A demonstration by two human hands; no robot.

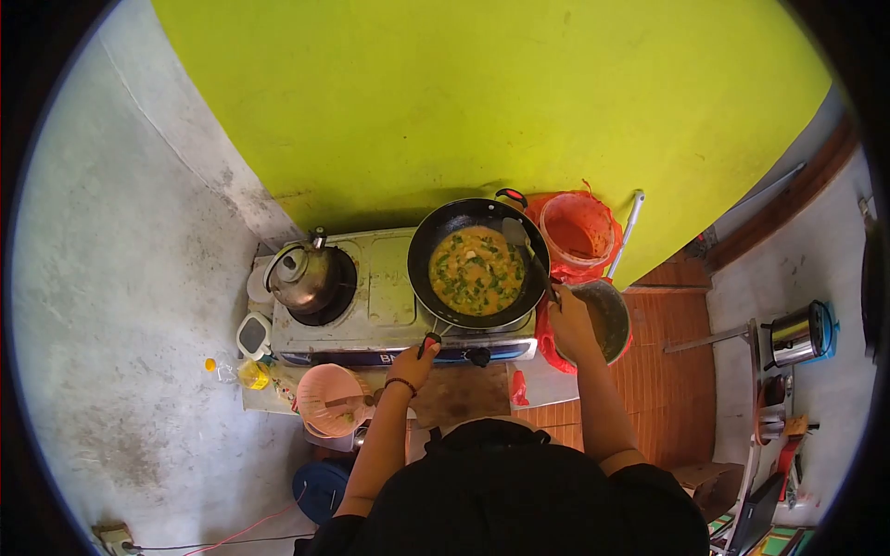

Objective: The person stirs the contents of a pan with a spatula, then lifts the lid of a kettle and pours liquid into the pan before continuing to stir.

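A black wok (pixel 428 222) stands on the right side of the gas stove (pixel 389 278), with a yellowish soupy dish (pixel 476 271) full of green pieces inside. My left hand (pixel 413 365) is closed around the wok's long handle (pixel 429 345) at the front. In my right hand (pixel 571 320) is the handle of a dark spatula (pixel 515 232), whose blade rests at the upper right inside the wok. The wok's far loop handle (pixel 511 196) points toward the wall. The spatula's shaft runs over the wok's right rim.
A metal kettle (pixel 306 278) sits on the left burner. Right of the wok are a red-lined bucket (pixel 579 227) and a metal pot (pixel 619 320). A pink basket (pixel 326 389), a yellow bottle (pixel 252 374) and a wooden board (pixel 461 397) lie before the stove. The green wall (pixel 491 93) rises behind.
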